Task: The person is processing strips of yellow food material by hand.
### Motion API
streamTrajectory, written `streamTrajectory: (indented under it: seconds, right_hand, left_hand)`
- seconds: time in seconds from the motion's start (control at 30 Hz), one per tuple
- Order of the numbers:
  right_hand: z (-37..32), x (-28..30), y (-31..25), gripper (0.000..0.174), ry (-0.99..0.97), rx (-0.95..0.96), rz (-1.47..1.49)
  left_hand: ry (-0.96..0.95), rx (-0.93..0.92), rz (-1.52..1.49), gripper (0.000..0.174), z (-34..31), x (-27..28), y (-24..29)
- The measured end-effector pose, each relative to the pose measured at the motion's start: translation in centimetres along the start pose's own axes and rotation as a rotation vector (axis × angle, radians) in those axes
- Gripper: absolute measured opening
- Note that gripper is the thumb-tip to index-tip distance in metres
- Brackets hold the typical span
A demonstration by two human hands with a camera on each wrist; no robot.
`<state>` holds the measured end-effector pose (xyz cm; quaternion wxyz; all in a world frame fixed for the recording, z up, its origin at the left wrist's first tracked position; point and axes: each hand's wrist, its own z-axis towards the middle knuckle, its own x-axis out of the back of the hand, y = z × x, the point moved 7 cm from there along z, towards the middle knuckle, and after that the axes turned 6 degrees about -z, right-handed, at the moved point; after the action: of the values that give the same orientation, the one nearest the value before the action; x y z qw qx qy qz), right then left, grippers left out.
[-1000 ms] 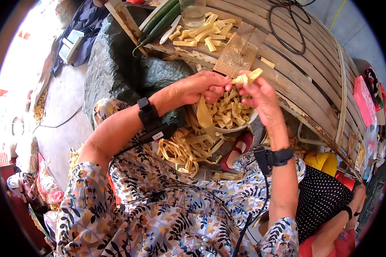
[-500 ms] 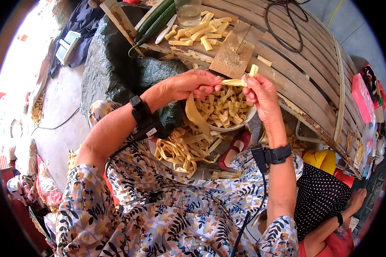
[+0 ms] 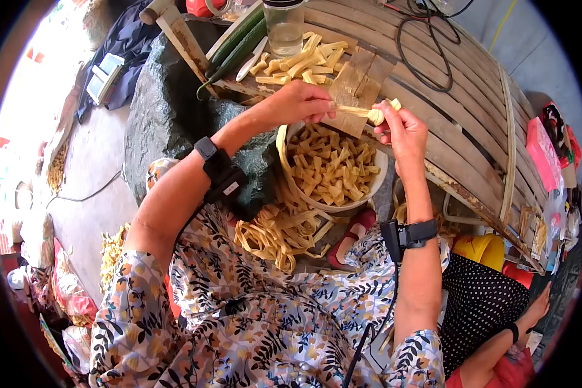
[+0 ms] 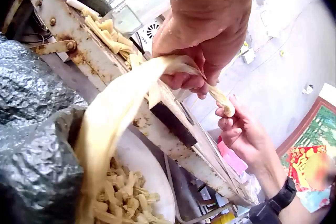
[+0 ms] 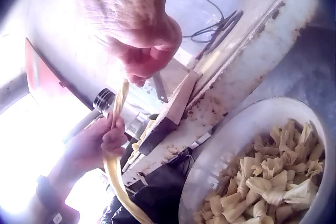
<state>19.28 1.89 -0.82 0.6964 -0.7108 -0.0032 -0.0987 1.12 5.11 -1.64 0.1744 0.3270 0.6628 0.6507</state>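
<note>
A pale-yellow tofu skin strip (image 4: 118, 103) stretches between my two hands, with a knot (image 3: 376, 116) at its right end. My left hand (image 3: 297, 103) pinches the strip just left of the knot; in the left wrist view its long tail hangs down past a dark plastic sheet. My right hand (image 3: 404, 132) holds the knotted end between thumb and fingers. Below the hands stands a white bucket (image 3: 383, 178) with many knotted pieces (image 5: 273, 182) in it. Loose long strips (image 3: 278, 236) lie in a heap beside the bucket, near my knees.
A slatted wooden bench (image 3: 446, 139) with a rusty metal edge carries short cut pieces (image 3: 310, 61), a wooden board (image 3: 362, 84), cucumbers (image 3: 239, 45), a jar (image 3: 284, 29) and a black cable (image 3: 427, 58). Dark plastic sheeting (image 3: 165, 123) lies at left. Another person's arm (image 3: 498, 349) shows at lower right.
Both hands have moved up and away from the bucket toward the bench, showing more of its contents. The strip between them is pulled taut, and the knot at my right fingers looks tighter.
</note>
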Motion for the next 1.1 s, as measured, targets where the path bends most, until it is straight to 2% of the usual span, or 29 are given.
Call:
streamTrajectory:
  seconds: [0.1,0.13,0.23,0.37,0.47,0.6,0.7,0.8,0.9,1.0,1.1]
  right_hand:
    - [0.1,-0.9,-0.4,0.023,-0.040,0.057,-0.064]
    - [0.0,-1.5,-0.3,0.019,-0.034,0.086,-0.069]
    - [-0.4,-2.3,-0.7,0.015,0.012,0.125,0.069]
    - [-0.2,-1.0,-1.0,0.014,-0.023,0.102,0.029]
    - [-0.8,-1.9,-1.2,0.013,-0.018,0.077,0.151]
    - [-0.3,-1.8,0.2,0.015,-0.071,-0.077,0.532]
    - [-0.1,-1.8,0.9,0.018,-0.123,-0.177,0.707]
    - [0.2,-1.9,1.9,0.018,-0.140,-0.190,0.743]
    - [0.0,-2.0,1.0,0.020,-0.166,-0.092,0.568]
    - [-0.7,-1.4,0.5,0.025,-0.084,-0.188,0.268]
    - [-1.3,-2.8,0.2,0.028,-0.235,-0.097,0.069]
  left_hand:
    - [0.070,-0.149,0.121,0.024,0.9,-1.5,1.9]
    - [0.068,-0.159,0.028,0.028,1.0,-2.3,2.3]
    - [0.134,-0.036,-0.004,0.031,0.8,-2.6,2.3]
    - [0.077,-0.106,-0.106,0.030,0.6,-3.2,3.3]
    - [0.038,-0.056,-0.096,0.026,0.9,-3.7,2.5]
    - [0.023,-0.112,-0.197,0.024,0.7,-4.3,2.8]
    - [0.025,-0.129,-0.247,0.024,0.9,-5.0,2.4]
    - [0.032,-0.129,-0.175,0.022,0.5,-4.9,2.5]
    - [0.003,-0.113,-0.238,0.022,-0.1,-4.7,2.6]
    - [-0.026,-0.058,-0.280,0.021,-0.5,-4.5,2.1]
    - [-0.042,-0.003,-0.223,0.020,-0.3,-4.4,1.7]
